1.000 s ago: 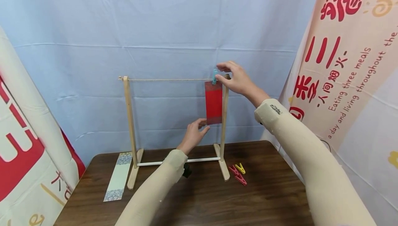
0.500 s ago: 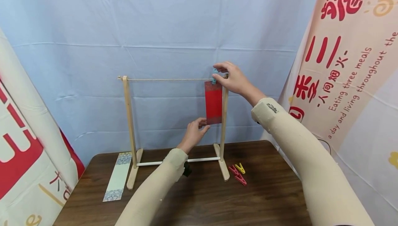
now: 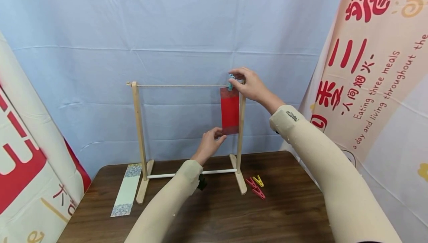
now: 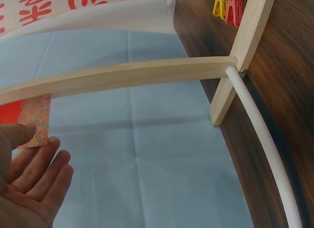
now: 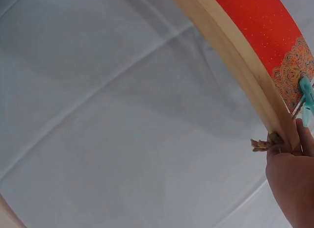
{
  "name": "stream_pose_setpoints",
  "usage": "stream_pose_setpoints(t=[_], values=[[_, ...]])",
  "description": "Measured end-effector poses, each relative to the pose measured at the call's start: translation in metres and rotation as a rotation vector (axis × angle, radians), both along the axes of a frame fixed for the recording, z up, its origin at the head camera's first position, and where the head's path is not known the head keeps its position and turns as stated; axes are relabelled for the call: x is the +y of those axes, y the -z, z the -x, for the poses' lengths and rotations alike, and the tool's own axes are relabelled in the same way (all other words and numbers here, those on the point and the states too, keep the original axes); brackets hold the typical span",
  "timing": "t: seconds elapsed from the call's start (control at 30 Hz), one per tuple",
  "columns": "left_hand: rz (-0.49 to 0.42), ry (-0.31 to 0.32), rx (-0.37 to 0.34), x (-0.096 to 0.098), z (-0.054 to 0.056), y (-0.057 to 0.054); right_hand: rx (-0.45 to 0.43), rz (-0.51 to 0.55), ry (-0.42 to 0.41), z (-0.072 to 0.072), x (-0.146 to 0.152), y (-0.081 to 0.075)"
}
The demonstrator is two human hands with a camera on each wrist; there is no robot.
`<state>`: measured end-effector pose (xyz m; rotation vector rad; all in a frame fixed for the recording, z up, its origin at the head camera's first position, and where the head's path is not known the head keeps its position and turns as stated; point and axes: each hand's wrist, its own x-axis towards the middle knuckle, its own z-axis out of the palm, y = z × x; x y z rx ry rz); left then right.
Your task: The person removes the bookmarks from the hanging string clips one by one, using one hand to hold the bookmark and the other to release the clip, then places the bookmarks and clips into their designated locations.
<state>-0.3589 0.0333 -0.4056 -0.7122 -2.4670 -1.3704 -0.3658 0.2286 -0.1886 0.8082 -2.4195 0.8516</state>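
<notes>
A red paper strip (image 3: 230,111) with patterned ends hangs from the rope (image 3: 182,85) at the frame's right end. A light-blue clothespin (image 3: 230,83) sits on its top edge, over the rope. My right hand (image 3: 250,83) holds the clothespin between thumb and fingers, beside the post top. In the right wrist view the clothespin (image 5: 306,93) is partly cut off by the edge. My left hand (image 3: 210,142) pinches the strip's lower left corner. In the left wrist view its thumb lies on the front of the strip's patterned end (image 4: 38,117), with the fingers below and behind.
The wooden frame (image 3: 139,135) stands on the brown table (image 3: 267,217), with a white bar (image 3: 219,171) low across it. Two pink clothespins (image 3: 258,193) and a yellow one (image 3: 258,180) lie right of it. A pale strip with blue patterned ends (image 3: 128,189) lies at left.
My right hand has moved slightly left and closed its fingers in on the clothespin. The left hand stays at the strip's lower corner, almost still.
</notes>
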Motion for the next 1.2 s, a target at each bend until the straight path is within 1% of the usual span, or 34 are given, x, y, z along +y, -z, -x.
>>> stream_pose_setpoints(t=[0.07, 0.33, 0.57, 1.03, 1.2], values=[[0.000, 0.002, 0.002, 0.000, 0.000, 0.000, -0.007, 0.006, -0.004, 0.000, 0.000, 0.000], [0.028, -0.027, 0.027, -0.002, -0.001, 0.001, -0.028, 0.020, 0.000, 0.000, 0.001, -0.001], [-0.015, -0.011, 0.039, -0.007, -0.003, 0.004, -0.050, 0.041, -0.012, -0.002, 0.002, -0.001], [-0.038, -0.072, 0.055, -0.010, -0.006, 0.007, -0.064, 0.068, -0.020, -0.003, 0.003, -0.001], [-0.049, -0.088, 0.063, -0.012, -0.006, 0.009, -0.069, 0.097, -0.019, -0.002, 0.002, -0.002]])
